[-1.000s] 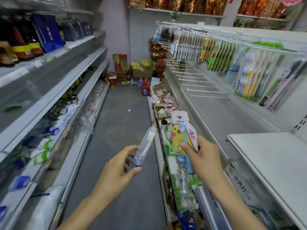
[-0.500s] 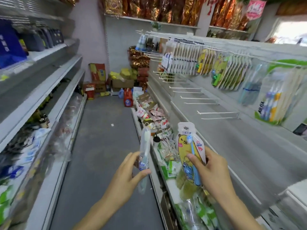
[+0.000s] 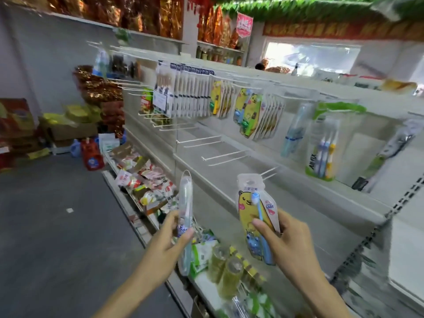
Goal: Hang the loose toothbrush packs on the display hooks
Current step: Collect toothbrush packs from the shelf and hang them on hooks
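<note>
White pegboard shelving runs along the aisle's right side, its bare display hooks (image 3: 220,156) jutting out just above both hands. The left hand (image 3: 169,239) pinches a clear toothbrush tube (image 3: 185,203); the right hand (image 3: 286,239) grips a yellow kids' toothbrush pack (image 3: 252,210) upright. With neither hand free, the small hang hole could miss a hook tip, and a pack might drop onto the cluttered lower shelf (image 3: 142,180).

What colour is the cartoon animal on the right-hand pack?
Yellow, on the toothbrush pack in the right hand; head view.
</note>
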